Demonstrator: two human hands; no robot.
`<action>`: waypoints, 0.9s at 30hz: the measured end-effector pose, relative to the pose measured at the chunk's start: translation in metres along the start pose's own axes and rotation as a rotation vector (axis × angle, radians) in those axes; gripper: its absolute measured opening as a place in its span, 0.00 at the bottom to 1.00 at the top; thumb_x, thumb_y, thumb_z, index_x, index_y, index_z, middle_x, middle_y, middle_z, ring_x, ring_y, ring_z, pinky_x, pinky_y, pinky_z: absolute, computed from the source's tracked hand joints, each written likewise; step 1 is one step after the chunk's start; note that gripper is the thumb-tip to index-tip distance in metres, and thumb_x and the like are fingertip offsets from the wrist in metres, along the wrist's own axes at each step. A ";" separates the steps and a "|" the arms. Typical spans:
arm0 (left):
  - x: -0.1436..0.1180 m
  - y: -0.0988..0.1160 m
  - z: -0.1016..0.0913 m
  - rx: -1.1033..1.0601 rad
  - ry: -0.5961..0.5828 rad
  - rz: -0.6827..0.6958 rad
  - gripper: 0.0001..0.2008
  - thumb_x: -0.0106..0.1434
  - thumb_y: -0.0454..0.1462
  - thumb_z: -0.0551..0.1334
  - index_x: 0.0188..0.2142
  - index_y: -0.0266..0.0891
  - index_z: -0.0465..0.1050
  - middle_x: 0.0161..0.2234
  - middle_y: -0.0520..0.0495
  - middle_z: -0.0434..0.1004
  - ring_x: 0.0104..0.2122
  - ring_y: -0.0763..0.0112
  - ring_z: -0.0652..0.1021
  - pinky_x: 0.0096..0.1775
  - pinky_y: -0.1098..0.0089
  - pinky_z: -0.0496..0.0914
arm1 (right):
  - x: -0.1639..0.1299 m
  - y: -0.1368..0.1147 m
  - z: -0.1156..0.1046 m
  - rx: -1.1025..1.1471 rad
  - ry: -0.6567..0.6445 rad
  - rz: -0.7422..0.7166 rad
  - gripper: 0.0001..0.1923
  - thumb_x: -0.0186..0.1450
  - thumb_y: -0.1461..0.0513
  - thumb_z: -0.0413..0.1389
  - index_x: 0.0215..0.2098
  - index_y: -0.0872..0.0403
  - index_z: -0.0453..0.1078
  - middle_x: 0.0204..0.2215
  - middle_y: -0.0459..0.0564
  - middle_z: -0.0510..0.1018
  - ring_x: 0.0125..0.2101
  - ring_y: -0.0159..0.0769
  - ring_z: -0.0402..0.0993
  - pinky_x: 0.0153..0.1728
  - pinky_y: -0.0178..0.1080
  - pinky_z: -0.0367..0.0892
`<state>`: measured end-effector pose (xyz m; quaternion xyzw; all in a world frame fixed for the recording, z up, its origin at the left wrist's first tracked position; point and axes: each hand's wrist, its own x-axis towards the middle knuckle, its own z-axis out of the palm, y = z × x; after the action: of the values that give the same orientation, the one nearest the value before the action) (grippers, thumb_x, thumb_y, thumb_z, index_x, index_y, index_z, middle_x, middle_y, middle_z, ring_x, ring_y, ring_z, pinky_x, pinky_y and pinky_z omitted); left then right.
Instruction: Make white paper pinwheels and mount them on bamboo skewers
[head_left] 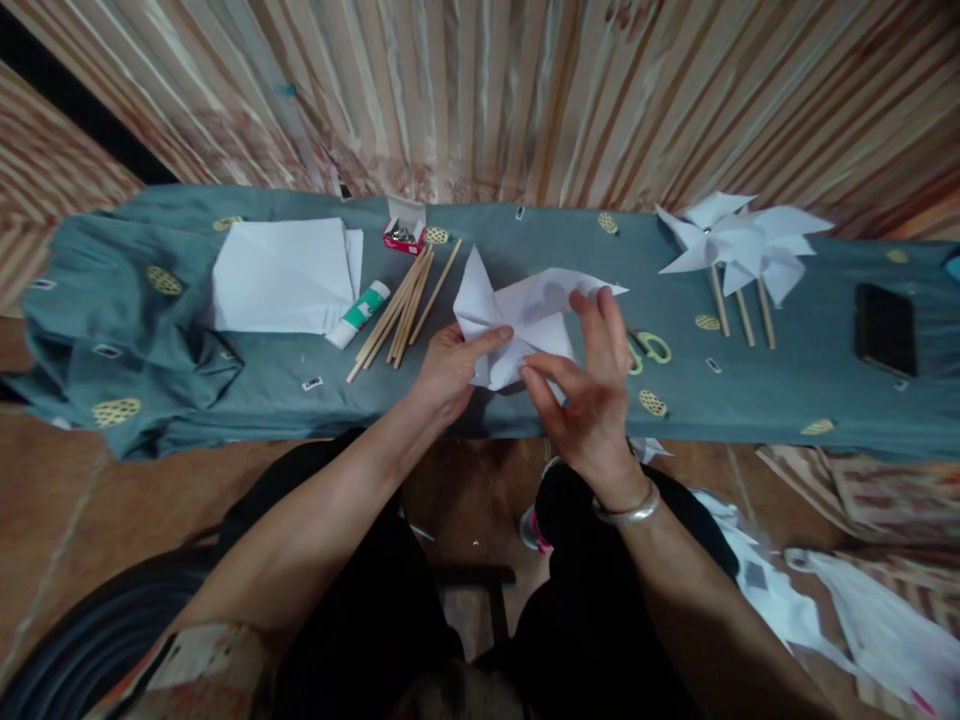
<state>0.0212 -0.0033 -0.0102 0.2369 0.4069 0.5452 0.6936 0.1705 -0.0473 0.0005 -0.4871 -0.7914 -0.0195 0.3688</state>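
A white paper pinwheel is held above the table's front part, some of its corners bent in toward the middle. My left hand grips its left side, thumb pressed on top near the centre and the other fingers underneath. At the lower right edge, my right hand pinches the paper between thumb and index finger, while its other fingers are raised. Just beyond the right hand lie green-handled scissors, partly hidden by it. Wooden sticks lie in a loose bundle left of the pinwheel.
On the green tablecloth, a paper stack, a glue stick and a red box of small metal pieces lie to the left. Finished pinwheels on sticks and a dark phone lie right. Paper scraps litter the floor.
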 end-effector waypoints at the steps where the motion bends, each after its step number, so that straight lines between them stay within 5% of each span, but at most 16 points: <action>1: 0.000 0.000 0.001 0.001 -0.002 -0.004 0.17 0.39 0.36 0.76 0.29 0.33 0.77 0.26 0.50 0.79 0.26 0.72 0.76 0.35 0.70 0.70 | 0.001 0.001 0.002 -0.005 0.004 0.015 0.14 0.68 0.59 0.53 0.52 0.44 0.71 0.69 0.47 0.53 0.69 0.58 0.43 0.61 0.68 0.51; 27: -0.004 0.000 0.008 -0.105 -0.009 -0.023 0.16 0.39 0.33 0.75 0.29 0.32 0.77 0.26 0.50 0.80 0.26 0.74 0.77 0.34 0.71 0.70 | 0.012 0.001 0.023 -0.081 0.092 0.113 0.11 0.68 0.60 0.50 0.38 0.52 0.75 0.63 0.55 0.63 0.67 0.53 0.50 0.60 0.62 0.55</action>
<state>0.0275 -0.0064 -0.0050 0.1981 0.3772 0.5567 0.7131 0.1553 -0.0286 -0.0091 -0.5439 -0.7435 -0.0530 0.3854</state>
